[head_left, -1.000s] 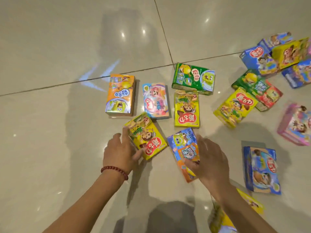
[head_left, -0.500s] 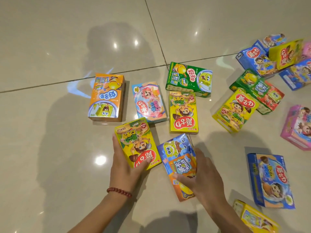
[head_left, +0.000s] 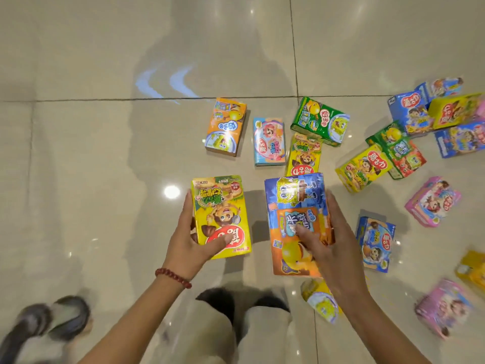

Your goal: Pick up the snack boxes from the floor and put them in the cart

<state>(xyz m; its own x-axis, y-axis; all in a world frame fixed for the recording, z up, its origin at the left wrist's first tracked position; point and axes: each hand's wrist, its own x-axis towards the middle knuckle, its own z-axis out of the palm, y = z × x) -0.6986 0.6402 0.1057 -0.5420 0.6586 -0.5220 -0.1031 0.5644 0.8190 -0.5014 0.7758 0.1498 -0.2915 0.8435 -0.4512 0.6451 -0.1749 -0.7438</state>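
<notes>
A: What had changed since a moment earlier?

B: Both boxes were up off the floor [head_left: 91, 153]. Half a second before they lay flat on the tile with the hands just closing on them. Left hand [head_left: 187, 241] gripped the yellow box [head_left: 221, 214], thumb across its face. Right hand [head_left: 332, 241] gripped the blue-and-orange box [head_left: 299, 219] the same way.

A: Meaning for the task?

B: Pickup done for these two, I judged; the carry was next. No cart in view.

A: Materials?

B: Glossy printed cardboard, rectangular, stiff-looking. Polished, reflective tile. Many boxes remained scattered toward the right edge, including an orange box [head_left: 227, 126] and a green box [head_left: 320, 120].
</notes>
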